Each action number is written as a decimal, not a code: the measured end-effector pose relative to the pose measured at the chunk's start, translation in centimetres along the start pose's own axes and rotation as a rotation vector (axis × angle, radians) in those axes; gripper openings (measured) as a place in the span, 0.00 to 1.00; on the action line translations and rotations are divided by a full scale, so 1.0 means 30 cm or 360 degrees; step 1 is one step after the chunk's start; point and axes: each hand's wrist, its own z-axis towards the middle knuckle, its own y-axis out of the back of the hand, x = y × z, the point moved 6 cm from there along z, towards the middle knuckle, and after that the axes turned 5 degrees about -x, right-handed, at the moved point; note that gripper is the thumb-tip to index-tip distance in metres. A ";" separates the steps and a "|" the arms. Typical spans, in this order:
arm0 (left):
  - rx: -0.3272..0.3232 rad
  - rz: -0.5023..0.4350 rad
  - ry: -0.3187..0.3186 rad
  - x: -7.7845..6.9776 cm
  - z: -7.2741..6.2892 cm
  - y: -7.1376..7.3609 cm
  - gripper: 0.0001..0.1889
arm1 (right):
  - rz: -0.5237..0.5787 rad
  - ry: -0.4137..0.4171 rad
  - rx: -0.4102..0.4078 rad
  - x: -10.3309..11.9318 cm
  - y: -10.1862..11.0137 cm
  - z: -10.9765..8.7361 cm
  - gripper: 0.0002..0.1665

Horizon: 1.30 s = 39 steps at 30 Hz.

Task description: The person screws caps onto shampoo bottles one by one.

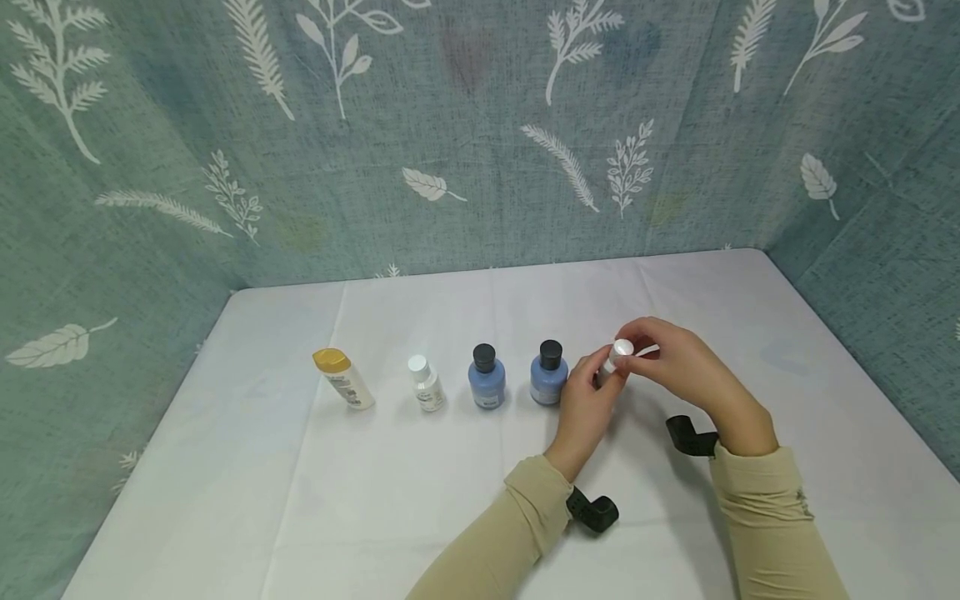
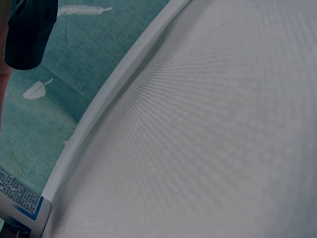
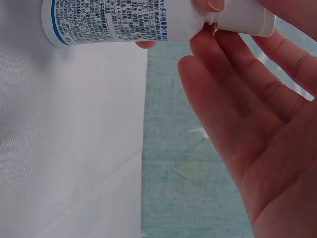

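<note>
A white bottle [image 3: 114, 22] with fine printed text and a blue band is held by its body in my left hand [image 1: 588, 408]. My right hand [image 1: 686, 367] pinches its white cap [image 3: 242, 19] between thumb and fingers. In the right wrist view the cap sits at the bottle's neck, and part of the neck ring shows below it. Only a corner of the bottle [image 2: 22, 201] enters the left wrist view, at the lower left. Just left of my left hand stands a blue bottle [image 1: 548, 383] with a black cap.
Farther left in a row stand another blue bottle [image 1: 487, 385] with a black cap, a small white bottle [image 1: 428, 389], and a white bottle with a yellow cap [image 1: 348, 385]. A white cloth [image 1: 390, 500] covers the table. Patterned green fabric [image 1: 450, 225] hangs behind and at both sides.
</note>
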 end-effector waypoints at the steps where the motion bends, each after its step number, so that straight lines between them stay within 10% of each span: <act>1: 0.0000 0.0000 -0.0003 -0.001 0.000 0.000 0.16 | -0.0003 -0.0007 -0.0001 -0.001 -0.001 0.001 0.14; 39: -0.0007 0.0043 0.0052 0.006 0.000 -0.001 0.16 | -0.0055 0.0193 -0.0016 0.014 0.003 -0.005 0.16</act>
